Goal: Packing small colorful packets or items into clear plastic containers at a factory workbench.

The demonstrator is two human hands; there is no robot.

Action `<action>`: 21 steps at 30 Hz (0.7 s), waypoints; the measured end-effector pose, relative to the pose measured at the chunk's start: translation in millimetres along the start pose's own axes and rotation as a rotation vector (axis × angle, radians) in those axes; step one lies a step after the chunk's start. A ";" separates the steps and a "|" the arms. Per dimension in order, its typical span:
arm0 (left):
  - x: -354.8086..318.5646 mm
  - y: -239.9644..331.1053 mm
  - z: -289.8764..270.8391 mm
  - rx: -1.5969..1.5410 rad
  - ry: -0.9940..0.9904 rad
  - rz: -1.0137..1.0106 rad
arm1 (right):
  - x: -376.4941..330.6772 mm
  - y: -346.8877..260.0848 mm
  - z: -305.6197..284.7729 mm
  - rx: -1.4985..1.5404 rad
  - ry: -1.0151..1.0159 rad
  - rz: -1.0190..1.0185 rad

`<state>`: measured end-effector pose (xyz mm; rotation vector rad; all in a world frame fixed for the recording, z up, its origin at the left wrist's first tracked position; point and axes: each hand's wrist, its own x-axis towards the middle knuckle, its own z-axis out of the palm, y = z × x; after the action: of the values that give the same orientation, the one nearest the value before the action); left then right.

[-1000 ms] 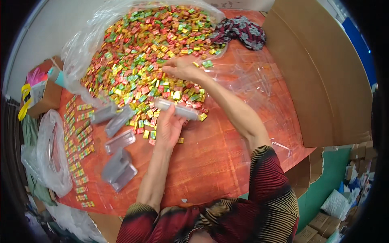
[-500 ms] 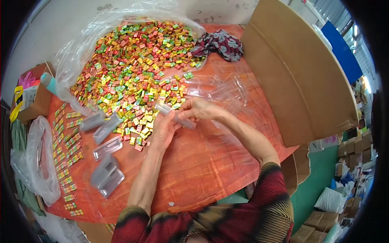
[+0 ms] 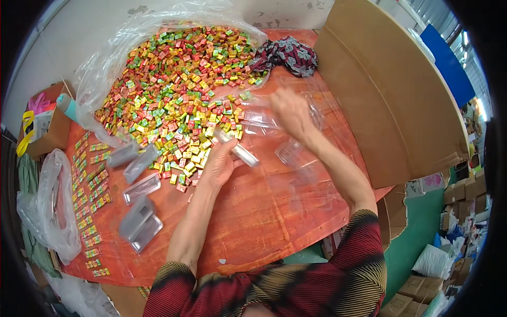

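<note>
The right hand (image 3: 292, 108) has moved: half a second ago it was at the case (image 3: 245, 155) beside the left hand, and now it is up and to the right, well apart from it. The left hand (image 3: 219, 165) has stayed near the same spot.

The left hand pinches the long, clear case between thumb and fingers; the case slants down to the right, its upper end near the lower edge of the heap (image 3: 174, 90). The right hand is blurred, its fingers seemingly curled; I cannot tell whether they hold anything. It is over or near the clear trays (image 3: 260, 119) to the right of the heap; whether it touches them I cannot tell.

The heap is of small wrapped pieces in red, yellow, green and orange, with a clear sheet (image 3: 90, 100) bunched along its back and left. Left of the hands, more cases (image 3: 141, 188) lie on the red table (image 3: 253, 222), some overlapping. Beyond them, short strips of pieces (image 3: 99, 190) run in columns, and a clear bag (image 3: 60, 224) lies at the table's left edge. Farther back at left stands a carton (image 3: 53, 132) with a yellow ribbon (image 3: 25, 134). A dark patterned cloth (image 3: 293, 55) lies right of the heap, beside an upright cardboard panel (image 3: 391, 95).
</note>
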<state>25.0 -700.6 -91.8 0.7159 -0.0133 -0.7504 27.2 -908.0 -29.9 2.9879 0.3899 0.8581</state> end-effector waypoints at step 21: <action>11.2 -9.2 10.7 0.034 -0.135 0.022 | -20.3 -28.9 -5.4 1.415 -0.936 0.559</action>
<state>24.8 -718.6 -91.7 0.6954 -0.1572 -0.7783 1.0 -885.1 -38.1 4.1227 0.0710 -1.6288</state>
